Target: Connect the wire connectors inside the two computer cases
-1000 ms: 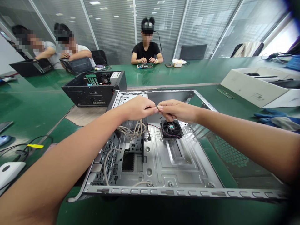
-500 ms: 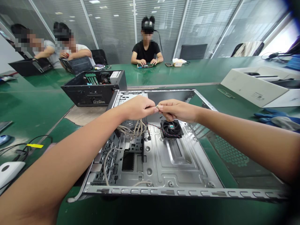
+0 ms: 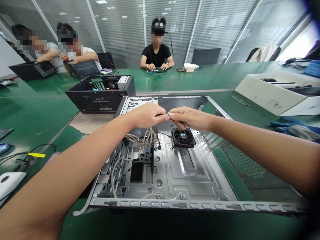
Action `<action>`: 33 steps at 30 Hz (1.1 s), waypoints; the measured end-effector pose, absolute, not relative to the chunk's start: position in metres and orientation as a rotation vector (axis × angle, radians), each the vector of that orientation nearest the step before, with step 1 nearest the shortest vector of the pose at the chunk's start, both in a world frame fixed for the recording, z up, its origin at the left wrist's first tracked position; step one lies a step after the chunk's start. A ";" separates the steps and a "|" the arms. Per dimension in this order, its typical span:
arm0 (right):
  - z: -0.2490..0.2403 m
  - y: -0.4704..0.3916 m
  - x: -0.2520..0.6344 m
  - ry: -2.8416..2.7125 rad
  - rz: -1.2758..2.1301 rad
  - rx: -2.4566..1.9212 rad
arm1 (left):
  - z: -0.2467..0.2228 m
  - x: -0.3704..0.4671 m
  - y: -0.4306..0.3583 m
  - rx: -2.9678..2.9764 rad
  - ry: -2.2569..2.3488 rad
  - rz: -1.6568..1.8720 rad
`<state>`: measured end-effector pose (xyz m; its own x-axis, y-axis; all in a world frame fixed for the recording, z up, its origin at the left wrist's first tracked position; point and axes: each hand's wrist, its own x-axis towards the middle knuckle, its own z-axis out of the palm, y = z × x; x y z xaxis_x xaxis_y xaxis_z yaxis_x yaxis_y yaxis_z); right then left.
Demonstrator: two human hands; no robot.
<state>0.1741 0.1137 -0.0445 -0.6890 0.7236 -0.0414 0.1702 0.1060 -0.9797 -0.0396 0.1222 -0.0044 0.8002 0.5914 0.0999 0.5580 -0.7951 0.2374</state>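
Over the far part of an open metal computer case [image 3: 167, 180], my left hand [image 3: 151, 115] and my right hand [image 3: 188, 117] meet fingertip to fingertip. Both are closed in a pinch on a small, pale item, perhaps a cable end, mostly hidden by the fingers. Below my right hand a black cooling fan [image 3: 183, 137] lies on the case floor, with a thin dark and red cable running left from it. Beige cables [image 3: 143, 138] hang in a bundle beneath my left hand.
Behind the case at left stands a black computer case [image 3: 100, 96]. A white box [image 3: 272, 95] and blue-grey gloves [image 3: 297, 128] lie at right. Black cables and a white device [image 3: 11, 183] are at left. Three people sit across the green table [image 3: 215, 78].
My hands stay almost still, pinched together. At the far left, a person's hand with a small orange-red item has shifted slightly left.
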 end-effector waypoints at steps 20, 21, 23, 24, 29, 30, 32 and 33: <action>-0.041 0.111 0.173 -1.905 1.593 -0.866 | -0.002 -0.037 0.118 2.867 0.959 0.267; -0.040 0.110 0.173 -1.915 1.582 -0.871 | -0.002 -0.037 0.118 2.858 0.960 0.262; -0.040 0.110 0.173 -1.936 1.565 -0.879 | -0.002 -0.037 0.117 2.831 0.960 0.245; -0.040 0.111 0.173 -1.947 1.558 -0.884 | -0.002 -0.037 0.117 2.814 0.960 0.229; -0.041 0.112 0.173 -2.030 1.520 -0.924 | -0.004 -0.039 0.119 2.730 0.954 0.120; -0.041 0.112 0.173 -2.044 1.511 -0.932 | -0.005 -0.039 0.119 2.717 0.950 0.111; -0.041 0.112 0.173 -2.056 1.501 -0.944 | -0.006 -0.039 0.120 2.697 0.936 0.100; -0.041 0.112 0.173 -2.055 1.503 -0.947 | -0.005 -0.040 0.120 2.693 0.932 0.098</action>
